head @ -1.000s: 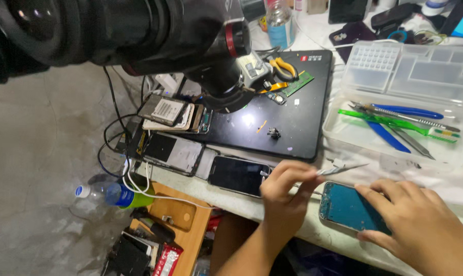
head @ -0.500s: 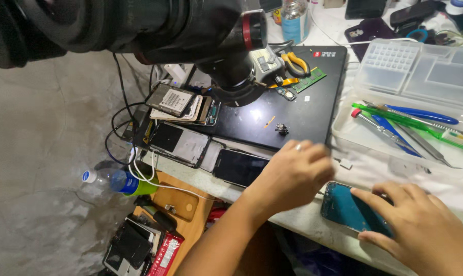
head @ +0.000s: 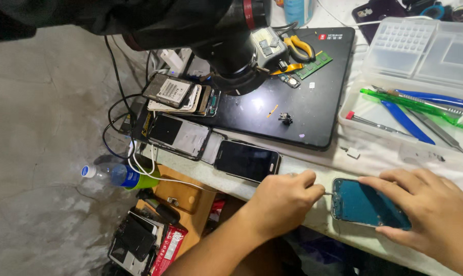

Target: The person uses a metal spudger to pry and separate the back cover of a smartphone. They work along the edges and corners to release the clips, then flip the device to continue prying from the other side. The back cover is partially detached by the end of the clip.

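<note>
Our left fingers (head: 305,180) are curled tight, pinching a thin metal tool (head: 327,193); its tip sits right at the left edge of the blue phone frame (head: 367,207). Can't tell what kind of tool, too small. Left hand (head: 280,202) rests on the bench (head: 313,217) edge, forearm coming up from below.

Right fingers (head: 395,179) are spread a bit and pressed down on the frame's top and right side, pinning it flat. Right hand (head: 428,209) covers the frame's far end. Frame lies at the near edge of the bench, just beside the left hand.

Going outward: a dark phone (head: 247,161) lies face up left of our hand, w/ an opened phone (head: 178,134) next to it and a stack of phone parts (head: 178,94) behind that. A black laptop (head: 303,97), lid shut, sits further back w/ a green RAM stick (head: 316,62), yellow pliers (head: 299,47) and a small screw-like bit (head: 285,118) on top. A big black lens (head: 231,46) hangs over its left part.

On the right, a clear tray (head: 354,110) holds blue tweezers (head: 408,120), a green brush (head: 415,105) and other thin tools. A clear parts box (head: 426,48) is behind it.

Down on the floor (head: 42,153): a water bottle (head: 116,175), white cables (head: 155,174), a brown case (head: 180,194) and more phone bits (head: 139,240).
</note>
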